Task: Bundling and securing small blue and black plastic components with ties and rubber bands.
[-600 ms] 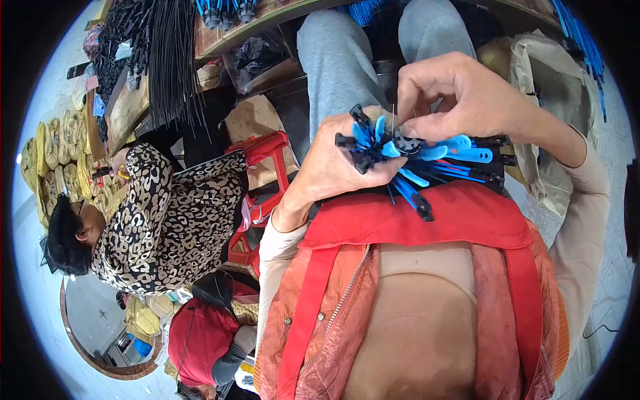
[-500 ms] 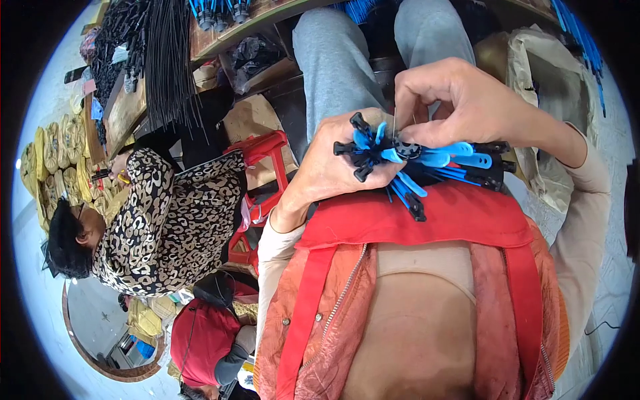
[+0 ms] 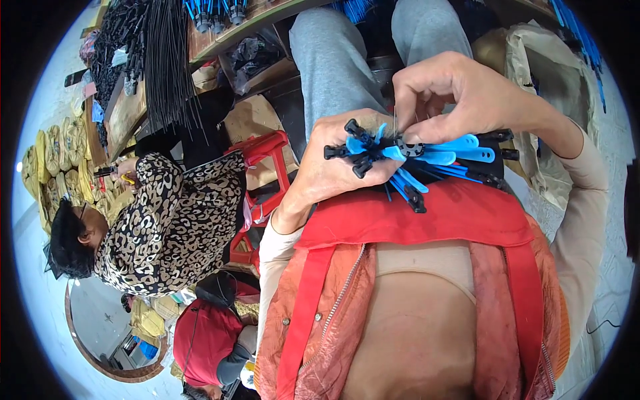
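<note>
My left hand (image 3: 333,157) is wrapped round a bundle of blue umbrella ribs (image 3: 440,157) with black end joints (image 3: 360,165), held over my lap. The ribs fan out from a round black notched hub (image 3: 410,148) in the middle. My right hand (image 3: 447,93) is closed at the hub, thumb and fingertips drawn together at its edge; what they pinch is hidden. Beside these fingertips a thin wire (image 3: 395,120) stands up from the hub. Several blue ribs reach to the right below my right wrist.
A workbench (image 3: 227,40) ahead carries black rods (image 3: 170,67) and blue parts (image 3: 217,13). Left of me a person in a patterned top (image 3: 180,220) sits near a red stool (image 3: 267,153). An open pale sack (image 3: 553,87) stands at the right; behind are yellow bundles (image 3: 63,153).
The bundle has tilted slightly in my left hand, its left joints shifting a little left. My right fingers stay at the hub. The neighbouring person's hand has moved slightly.
</note>
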A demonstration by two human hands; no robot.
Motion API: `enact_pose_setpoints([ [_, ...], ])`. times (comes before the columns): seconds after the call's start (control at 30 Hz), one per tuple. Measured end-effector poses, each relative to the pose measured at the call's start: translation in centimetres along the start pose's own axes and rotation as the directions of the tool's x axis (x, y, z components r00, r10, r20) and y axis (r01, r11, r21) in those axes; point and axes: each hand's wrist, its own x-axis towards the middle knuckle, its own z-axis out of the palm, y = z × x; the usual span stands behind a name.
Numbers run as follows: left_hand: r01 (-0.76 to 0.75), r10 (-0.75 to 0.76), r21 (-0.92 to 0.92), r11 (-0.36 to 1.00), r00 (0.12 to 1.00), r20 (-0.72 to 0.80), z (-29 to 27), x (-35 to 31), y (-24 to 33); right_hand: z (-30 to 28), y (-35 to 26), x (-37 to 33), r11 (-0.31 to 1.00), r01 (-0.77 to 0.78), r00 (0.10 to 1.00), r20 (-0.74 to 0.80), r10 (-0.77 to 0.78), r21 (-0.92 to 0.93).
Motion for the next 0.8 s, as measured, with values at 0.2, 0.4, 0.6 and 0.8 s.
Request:
enact_pose_setpoints([
  [0.2,0.070,-0.070,0.042,0.997,0.997,-0.016,-0.5,-0.5,0.5,-1.8,1.2,1.4,0.979,0.197,0.975,0.111,-0.191,-0.052],
  [0.4,0.118,-0.163,-0.228,0.967,0.969,-0.187,-1.2,-0.7,0.9,1.2,1.5,-0.9,0.945,0.228,0.971,-0.129,-0.202,0.234],
  [0.6,0.111,-0.124,-0.083,0.990,0.975,-0.183,-0.1,-0.7,1.4,5.3,3.0,-0.2,0.909,0.355,0.776,-0.473,-0.416,-0.217],
  [0.8,0.073,0.083,-0.333,0.940,0.899,0.430,-6.4,0.2,0.6,5.1,2.9,-0.3,0.883,0.413,0.730,-0.499,-0.467,-0.222],
])
